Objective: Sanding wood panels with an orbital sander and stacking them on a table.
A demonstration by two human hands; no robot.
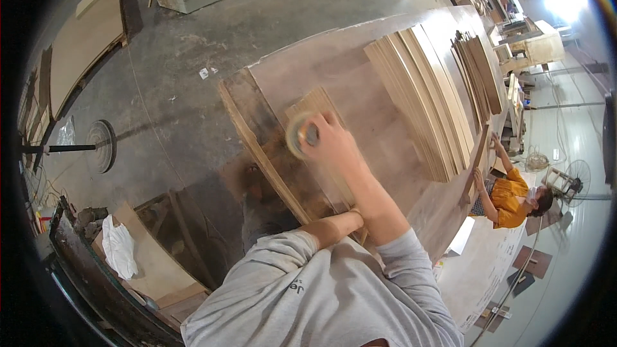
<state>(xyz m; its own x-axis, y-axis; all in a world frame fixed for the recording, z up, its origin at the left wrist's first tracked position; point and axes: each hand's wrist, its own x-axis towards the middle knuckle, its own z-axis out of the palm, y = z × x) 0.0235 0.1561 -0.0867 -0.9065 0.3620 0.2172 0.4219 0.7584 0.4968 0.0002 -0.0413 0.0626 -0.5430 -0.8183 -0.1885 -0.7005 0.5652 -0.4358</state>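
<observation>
A wooden strip (316, 101) lies lengthwise on the large brownish work table (283, 77), reaching from its far end back toward my body. Over its far part is my right hand (329, 140), closed around a round, ring-like disc (294, 135) with a yellowish rim. Motion blurs the disc, so its exact kind does not show. My left hand (352, 220) is at the strip's near end, crossing beneath my right forearm, which hides its fingers.
Stacked long wooden strips (418, 103) lie to the right on the table, with darker strips (479, 77) beyond. A co-worker in an orange top (509, 199) handles a long board (477, 164). A round-based stand (101, 146) is on the floor at left; a white bag (119, 247) lies lower left.
</observation>
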